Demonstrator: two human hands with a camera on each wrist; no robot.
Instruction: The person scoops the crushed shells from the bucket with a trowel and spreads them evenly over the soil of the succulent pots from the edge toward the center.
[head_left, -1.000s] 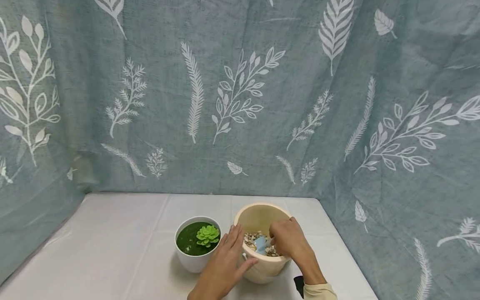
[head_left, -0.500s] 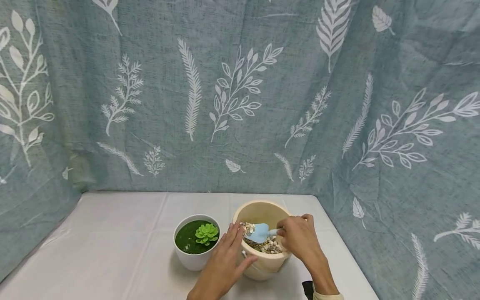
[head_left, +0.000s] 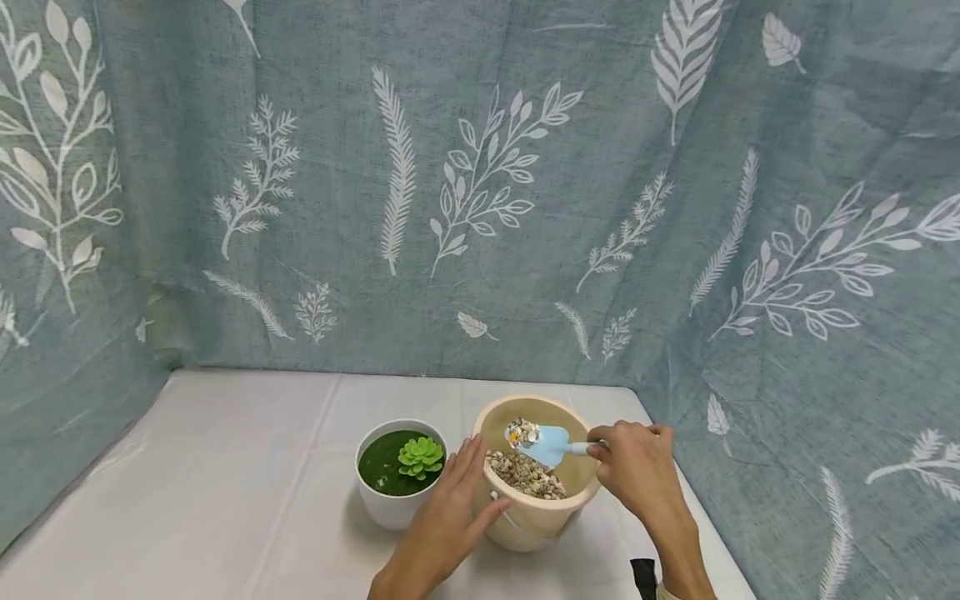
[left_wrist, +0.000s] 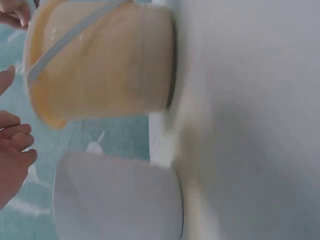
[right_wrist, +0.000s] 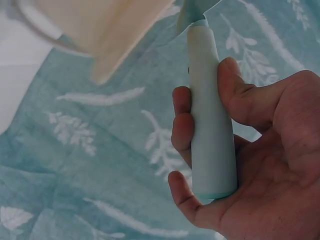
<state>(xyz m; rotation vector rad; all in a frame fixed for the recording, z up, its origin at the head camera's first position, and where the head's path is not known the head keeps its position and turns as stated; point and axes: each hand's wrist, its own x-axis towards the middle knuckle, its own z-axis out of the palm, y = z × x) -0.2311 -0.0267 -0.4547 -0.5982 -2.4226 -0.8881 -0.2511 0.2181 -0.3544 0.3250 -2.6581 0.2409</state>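
Observation:
My right hand (head_left: 641,467) holds a small light-blue trowel (head_left: 551,446) over the cream bucket (head_left: 528,533). Colourful pebbles (head_left: 522,432) are heaped on its blade. In the right wrist view, fingers and thumb wrap the pale handle (right_wrist: 212,125). More pebbles (head_left: 525,475) cover the bucket's bottom. My left hand (head_left: 442,517), fingers straight, lies at the bucket's left rim. Just left stands a round white pot (head_left: 392,510) with a green surface and a bright green succulent (head_left: 420,457). The left wrist view shows the bucket's side and its grey carrying handle (left_wrist: 75,37).
A white cloth (head_left: 225,483) covers the table. Teal curtains (head_left: 337,167) with white leaf prints hang behind and along both sides. The white pot and the bucket stand close together, with my left hand between them.
The trowel has come up out of the bucket's pebbles with a load on its blade, then shifted right and higher. My left hand has stayed by the rim.

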